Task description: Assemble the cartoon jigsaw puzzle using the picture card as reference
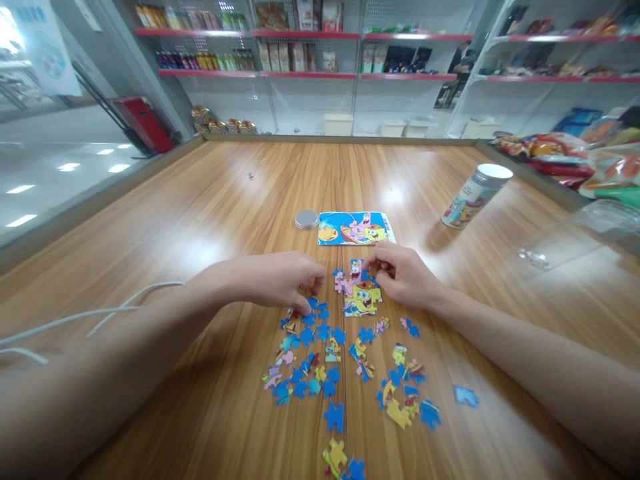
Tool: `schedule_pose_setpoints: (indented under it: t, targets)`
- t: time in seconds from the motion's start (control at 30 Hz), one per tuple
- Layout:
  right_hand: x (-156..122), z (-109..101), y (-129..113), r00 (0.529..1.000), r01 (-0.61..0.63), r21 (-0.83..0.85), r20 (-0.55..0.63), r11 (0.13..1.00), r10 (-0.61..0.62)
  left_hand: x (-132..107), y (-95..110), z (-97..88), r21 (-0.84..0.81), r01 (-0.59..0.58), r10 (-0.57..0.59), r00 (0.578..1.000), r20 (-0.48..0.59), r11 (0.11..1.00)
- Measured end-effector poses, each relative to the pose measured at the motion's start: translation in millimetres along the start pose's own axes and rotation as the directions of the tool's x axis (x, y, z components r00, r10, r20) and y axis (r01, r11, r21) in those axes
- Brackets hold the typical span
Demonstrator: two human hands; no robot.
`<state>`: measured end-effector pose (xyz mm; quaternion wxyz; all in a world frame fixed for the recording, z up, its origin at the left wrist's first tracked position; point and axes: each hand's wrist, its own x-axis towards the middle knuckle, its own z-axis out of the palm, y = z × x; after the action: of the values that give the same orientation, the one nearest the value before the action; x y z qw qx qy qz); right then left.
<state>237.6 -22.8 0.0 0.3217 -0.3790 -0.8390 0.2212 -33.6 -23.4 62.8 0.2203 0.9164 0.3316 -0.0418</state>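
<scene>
Nearest the viewer, loose pieces (334, 417) are scattered in front of the joined section (359, 293); as blue ones predominate, tab shapes are best compared before any is tried. To the left of the joined section, the left hand (295, 277) is poised over further pieces, thumb and fingers apart. At its upper right edge the right hand (404, 275) is placed, fingers curled; whether a piece is pinched cannot be told. The section should be steadied lightly and tabs pressed straight down, lest joins be lifted. Beyond it, the picture sheet (354, 229) is best consulted for position; the lid (307, 219) is seen beyond and left, the printed canister (470, 200) beyond and right.
</scene>
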Motion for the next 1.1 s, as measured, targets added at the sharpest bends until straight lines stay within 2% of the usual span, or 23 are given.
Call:
schedule_pose_setpoints:
  t: [0.2,0.27,0.37,0.43,0.5,0.67,0.97,1.03,1.1]
  targets:
    - [0,0,-1,1.0,0.003,-0.014,0.025,1.0,-0.003,4,-2,3.7,0.076,0.05,-0.053,0.998,0.035,0.996]
    - [0,0,-2,1.0,0.005,-0.008,0.029,1.0,-0.005,5,-3,2.9,0.093,0.048,-0.05,0.999,0.01,0.994]
    - [0,1,-2,1.0,0.005,0.002,0.022,1.0,-0.005,9,-5,5.3,0.07,-0.061,0.072,0.983,-0.167,0.996]
    - [0,1,-1,1.0,0.011,-0.016,0.028,1.0,-0.011,14,-8,9.9,0.04,-0.16,0.165,0.941,-0.294,0.986]
    - [-1,1,0,0.998,0.032,-0.044,0.047,0.999,-0.03,18,-11,15.7,0.026,-0.222,0.217,0.914,-0.342,0.975]
    - [-1,2,4,0.996,0.055,-0.079,0.076,0.995,-0.049,23,-18,25.9,0.012,-0.268,0.257,0.911,-0.321,0.963]
    - [1,1,-1,0.997,0.041,-0.067,0.07,0.997,-0.036,23,-23,28.2,0.01,-0.299,0.285,0.897,-0.339,0.954]
    - [1,2,-2,0.998,0.035,-0.056,0.057,0.998,-0.031,24,-23,30.3,0.034,-0.32,0.309,0.876,-0.369,0.947]
    - [0,3,-3,1.0,0.009,-0.021,0.023,1.0,-0.008,24,-22,34.3,0.059,-0.356,0.344,0.83,-0.439,0.933]
